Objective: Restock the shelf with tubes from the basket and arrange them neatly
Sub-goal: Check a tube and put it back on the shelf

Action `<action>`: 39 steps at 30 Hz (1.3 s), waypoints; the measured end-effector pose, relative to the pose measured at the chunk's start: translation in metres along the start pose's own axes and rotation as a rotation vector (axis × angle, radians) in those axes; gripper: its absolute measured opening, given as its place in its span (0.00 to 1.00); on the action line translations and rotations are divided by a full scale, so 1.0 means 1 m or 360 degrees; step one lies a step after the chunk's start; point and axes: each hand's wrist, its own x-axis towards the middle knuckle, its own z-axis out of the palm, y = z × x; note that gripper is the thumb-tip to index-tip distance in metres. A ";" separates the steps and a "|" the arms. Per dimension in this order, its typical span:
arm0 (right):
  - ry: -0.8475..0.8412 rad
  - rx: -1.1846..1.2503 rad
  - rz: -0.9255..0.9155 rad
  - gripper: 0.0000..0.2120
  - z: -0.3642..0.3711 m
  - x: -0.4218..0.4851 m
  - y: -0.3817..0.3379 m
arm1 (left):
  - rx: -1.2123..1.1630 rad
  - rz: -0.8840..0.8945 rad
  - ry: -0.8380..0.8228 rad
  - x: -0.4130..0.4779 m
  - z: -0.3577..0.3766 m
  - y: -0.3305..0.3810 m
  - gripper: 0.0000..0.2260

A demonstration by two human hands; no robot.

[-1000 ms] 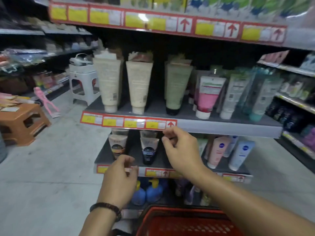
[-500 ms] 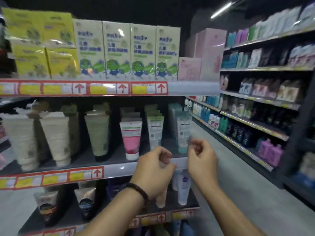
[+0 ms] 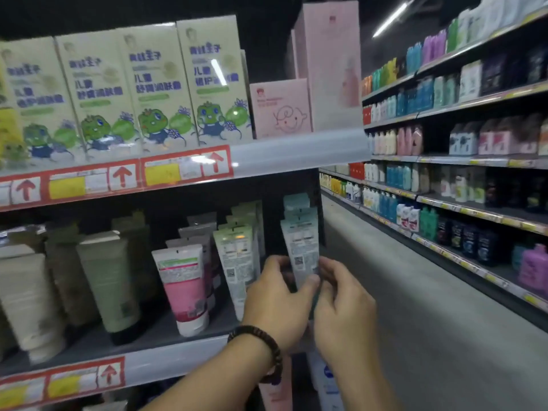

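Observation:
Both my hands meet at the right end of the middle shelf (image 3: pixel 166 354). My left hand (image 3: pixel 275 304), with a dark bead bracelet on its wrist, and my right hand (image 3: pixel 344 312) both pinch the lower part of a pale teal tube (image 3: pixel 301 247) that stands cap-down at the front of its row. To its left stand a light green tube (image 3: pixel 237 256), a pink-and-white tube (image 3: pixel 185 289) and an olive tube (image 3: pixel 108 283), each fronting a row. The basket is out of view.
Green cartoon boxes (image 3: pixel 148 90) and pink boxes (image 3: pixel 281 108) fill the shelf above. More tubes stand on the shelf below, by my wrists. An aisle floor (image 3: pixel 415 307) runs to the right, lined by long shelves of bottles (image 3: pixel 459 179).
My view swung up and right, from the lower shelves and the red basket to the shelf's right end. Both hands rose and moved right, and now hold the pale teal tube.

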 end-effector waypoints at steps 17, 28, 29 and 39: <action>-0.0203 -0.0424 0.0026 0.18 0.004 0.039 -0.015 | -0.0274 0.0238 0.0255 -0.038 -0.027 -0.005 0.08; -0.0179 -0.0742 -0.0054 0.22 0.021 0.033 -0.004 | -0.0333 0.0144 0.0286 -0.057 -0.043 -0.021 0.16; -0.0165 -0.0755 -0.0055 0.21 0.022 0.032 -0.003 | -0.0340 0.0132 0.0276 -0.057 -0.043 -0.022 0.15; -0.0169 -0.0624 0.0019 0.21 0.014 0.034 -0.005 | -0.0346 0.0094 0.0191 -0.054 -0.049 -0.026 0.17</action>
